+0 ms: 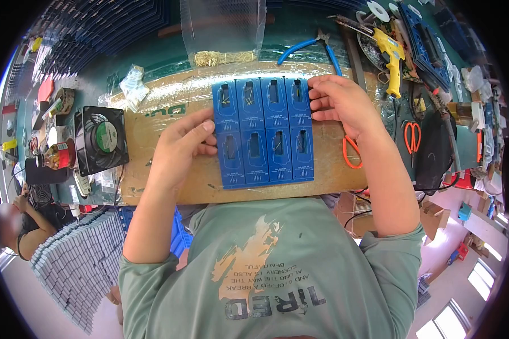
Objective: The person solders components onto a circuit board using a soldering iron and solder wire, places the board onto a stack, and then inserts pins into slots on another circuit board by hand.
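A blue panel [266, 127] lies on the cardboard-covered bench in front of me, made of two rows of matching rectangular units with cut-out windows and white print. Thin yellowish, pin-like pieces show in some upper-row windows. My left hand [184, 135] grips the panel's left edge, thumb on top and fingers curled at the side. At the upper right edge, my right hand [342, 104] holds the panel with bent fingers. Just beyond it is a clear plastic bag [223, 34] with a bunch of thin golden pieces [223, 58] at its near end.
Blue-handled pliers [305, 46], a yellow glue gun [391, 59] and orange-handled scissors [413, 137] lie to the right. A black fan [102, 138] stands left. Stacked blue panels [96, 34] fill the back left. Another person [25, 223] sits at far left near stacked grey pieces [82, 265].
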A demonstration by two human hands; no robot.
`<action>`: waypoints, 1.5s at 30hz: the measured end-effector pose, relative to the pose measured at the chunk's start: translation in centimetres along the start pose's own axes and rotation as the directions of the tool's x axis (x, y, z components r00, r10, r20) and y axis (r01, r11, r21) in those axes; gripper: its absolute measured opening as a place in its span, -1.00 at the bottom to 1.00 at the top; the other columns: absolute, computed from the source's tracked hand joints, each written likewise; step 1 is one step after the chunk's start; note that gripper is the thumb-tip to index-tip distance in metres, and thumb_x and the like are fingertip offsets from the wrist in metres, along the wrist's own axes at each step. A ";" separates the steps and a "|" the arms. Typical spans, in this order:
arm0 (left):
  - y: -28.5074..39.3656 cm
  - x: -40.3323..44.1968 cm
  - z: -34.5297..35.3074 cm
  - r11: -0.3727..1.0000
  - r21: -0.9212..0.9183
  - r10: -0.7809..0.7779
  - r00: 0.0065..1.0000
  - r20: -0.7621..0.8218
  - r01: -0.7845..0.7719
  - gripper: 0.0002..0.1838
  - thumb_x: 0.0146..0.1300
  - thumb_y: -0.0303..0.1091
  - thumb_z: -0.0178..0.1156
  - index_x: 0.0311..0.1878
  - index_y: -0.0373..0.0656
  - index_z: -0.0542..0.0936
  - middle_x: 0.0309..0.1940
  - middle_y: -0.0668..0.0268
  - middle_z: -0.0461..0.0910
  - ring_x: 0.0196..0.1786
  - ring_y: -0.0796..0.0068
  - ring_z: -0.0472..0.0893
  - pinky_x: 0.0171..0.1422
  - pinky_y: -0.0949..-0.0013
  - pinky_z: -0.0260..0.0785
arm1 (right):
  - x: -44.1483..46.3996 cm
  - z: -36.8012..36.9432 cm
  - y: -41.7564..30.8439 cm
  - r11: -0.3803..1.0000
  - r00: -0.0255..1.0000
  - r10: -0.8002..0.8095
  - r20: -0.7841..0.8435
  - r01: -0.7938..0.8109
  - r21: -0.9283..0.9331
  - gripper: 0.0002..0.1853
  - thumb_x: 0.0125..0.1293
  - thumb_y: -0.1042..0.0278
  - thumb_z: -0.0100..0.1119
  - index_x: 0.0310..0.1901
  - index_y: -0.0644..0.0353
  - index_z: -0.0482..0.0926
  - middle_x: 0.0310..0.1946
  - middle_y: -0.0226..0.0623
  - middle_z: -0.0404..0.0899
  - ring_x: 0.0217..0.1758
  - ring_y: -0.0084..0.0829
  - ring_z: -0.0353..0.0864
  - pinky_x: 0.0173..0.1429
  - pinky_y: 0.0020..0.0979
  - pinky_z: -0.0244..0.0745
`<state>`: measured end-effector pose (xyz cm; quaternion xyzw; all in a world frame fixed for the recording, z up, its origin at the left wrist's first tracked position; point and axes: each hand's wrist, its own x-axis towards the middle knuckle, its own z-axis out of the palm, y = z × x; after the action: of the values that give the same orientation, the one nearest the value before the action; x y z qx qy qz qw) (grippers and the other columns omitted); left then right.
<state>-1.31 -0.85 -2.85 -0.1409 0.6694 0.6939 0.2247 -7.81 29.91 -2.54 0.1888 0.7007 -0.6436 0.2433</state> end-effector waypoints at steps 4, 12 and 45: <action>0.3 -0.2 0.1 1.000 -0.018 -0.008 1.000 0.013 0.008 -0.44 0.44 -0.28 0.15 0.39 -0.46 0.45 -0.09 0.38 0.58 -0.12 0.58 0.56 -0.02 0.45 0.49 | 0.2 -0.1 -0.3 1.000 1.000 0.027 0.010 -0.027 -0.009 -0.69 0.41 0.22 0.23 0.02 0.28 0.61 -0.10 -0.24 0.62 -0.10 -0.35 0.66 -0.03 -0.30 0.68; 0.3 -0.2 0.0 1.000 -0.027 -0.014 1.000 -0.001 0.014 -0.48 0.46 -0.25 0.19 0.37 -0.37 0.50 -0.07 0.31 0.63 -0.12 0.55 0.57 -0.01 0.42 0.53 | 0.3 0.4 -0.8 0.994 0.996 0.091 0.013 -0.090 -0.058 -0.75 0.43 0.26 0.18 0.03 0.19 0.59 -0.20 -0.45 0.55 -0.18 -0.56 0.57 -0.07 -0.42 0.63; 1.5 2.2 -0.3 0.992 -0.112 -0.051 0.998 0.025 0.054 -0.51 0.42 -0.30 0.23 0.34 -0.32 0.49 -0.08 0.30 0.60 -0.08 0.52 0.56 -0.03 0.36 0.54 | 0.1 0.1 0.7 0.995 0.995 0.095 0.031 -0.096 0.037 -0.78 0.41 0.31 0.26 0.01 0.18 0.61 -0.26 -0.49 0.58 -0.25 -0.60 0.55 -0.13 -0.42 0.62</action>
<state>-3.94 -0.84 -2.66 -0.1634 0.6227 0.7259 0.2418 -7.42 29.93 -3.16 0.2173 0.6749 -0.6471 0.2804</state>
